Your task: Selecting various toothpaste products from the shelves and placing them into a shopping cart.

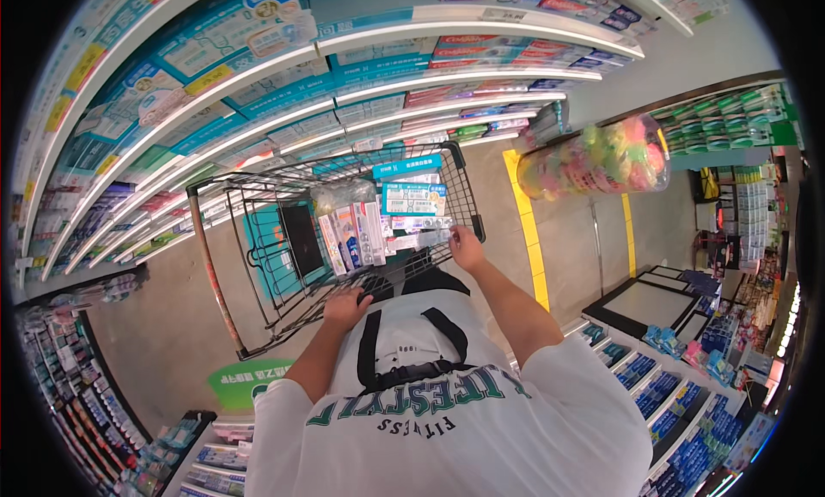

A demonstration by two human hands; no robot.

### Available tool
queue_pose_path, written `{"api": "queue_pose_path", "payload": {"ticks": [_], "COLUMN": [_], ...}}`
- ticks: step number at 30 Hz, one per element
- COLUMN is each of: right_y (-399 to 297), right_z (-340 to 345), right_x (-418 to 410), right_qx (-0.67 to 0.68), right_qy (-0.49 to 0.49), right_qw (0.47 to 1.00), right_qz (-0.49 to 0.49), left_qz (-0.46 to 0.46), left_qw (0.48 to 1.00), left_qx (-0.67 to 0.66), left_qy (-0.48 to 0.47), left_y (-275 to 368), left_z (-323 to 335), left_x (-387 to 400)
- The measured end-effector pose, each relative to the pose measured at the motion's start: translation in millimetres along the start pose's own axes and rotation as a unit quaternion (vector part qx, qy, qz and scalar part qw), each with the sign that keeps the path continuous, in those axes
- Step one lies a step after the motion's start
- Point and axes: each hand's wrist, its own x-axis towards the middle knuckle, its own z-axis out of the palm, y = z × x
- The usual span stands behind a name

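A wire shopping cart [465, 197] stands before me, alongside the shelves. My left hand [347, 307] is closed over its near side rim. At the near right corner, my right hand [465, 247] has its fingers bent at the rim, against the end of a slim pale box [433, 238]; whether they grip the box or the wire is unclear. Inside the cart lie turquoise-and-white toothpaste boxes [414, 199], a row of upright narrow cartons [353, 236] and a clear plastic bag [341, 195]. The cart's handle bar [218, 278] is at the left.
Shelves [361, 91] with toothpaste cartons, some Colgate [470, 40], rise along the far side. A tall clear container of colourful round items [593, 158] stands right of the cart. Yellow floor lines [525, 229] run past it. Low stocked shelves [651, 387] flank me at the right.
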Motion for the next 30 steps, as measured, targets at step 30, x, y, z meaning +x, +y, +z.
{"api": "queue_pose_path", "payload": {"ticks": [30], "right_y": [44], "right_z": [92], "right_x": [230], "right_qx": [-0.369], "right_qy": [-0.246], "right_qw": [0.896], "right_qz": [-0.013], "left_qz": [-0.108], "left_qw": [0.993], "left_qx": [-0.027], "left_qy": [-0.037], "left_y": [8], "left_z": [-17], "left_x": [20]}}
